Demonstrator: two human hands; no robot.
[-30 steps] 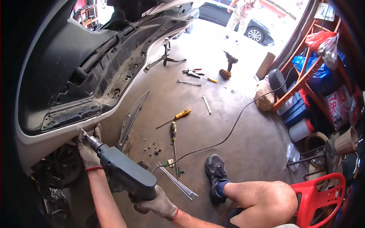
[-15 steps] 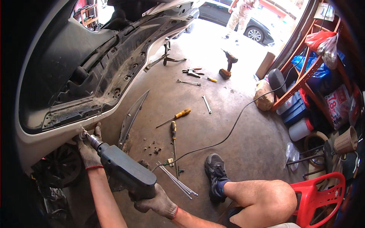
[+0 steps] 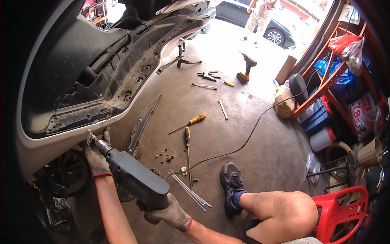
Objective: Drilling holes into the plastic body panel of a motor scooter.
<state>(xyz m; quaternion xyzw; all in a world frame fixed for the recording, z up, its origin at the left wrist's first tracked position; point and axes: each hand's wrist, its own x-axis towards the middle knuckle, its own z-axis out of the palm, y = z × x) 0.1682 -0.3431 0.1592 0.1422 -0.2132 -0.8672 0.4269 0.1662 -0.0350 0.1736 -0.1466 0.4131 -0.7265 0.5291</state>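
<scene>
My right hand (image 3: 170, 213), in a grey work glove with a red cuff, grips the rear handle of a dark corded electric drill (image 3: 140, 175). The drill's bit (image 3: 92, 136) points up and left at the lower edge of a white-rimmed car body panel (image 3: 69, 140); whether it touches is hard to tell. My left hand (image 3: 96, 156), gloved the same way, holds that edge from below, thumb and fingers on either side of the bit. The finger ends are partly hidden by the panel and drill chuck.
Two screwdrivers (image 3: 198, 118), wrenches (image 3: 223, 110), pliers (image 3: 209, 76), small fasteners, white cable ties (image 3: 191, 191) and a cordless drill (image 3: 246, 68) lie about the floor. The power cord (image 3: 254, 126) crosses it. A red chair (image 3: 341, 211) and loaded shelf (image 3: 331, 77) are right; a person (image 3: 260, 20) stands beyond.
The whole view has shifted slightly. Both hands and the drill keep nearly the same place against the panel, with the bit still at its lower edge.
</scene>
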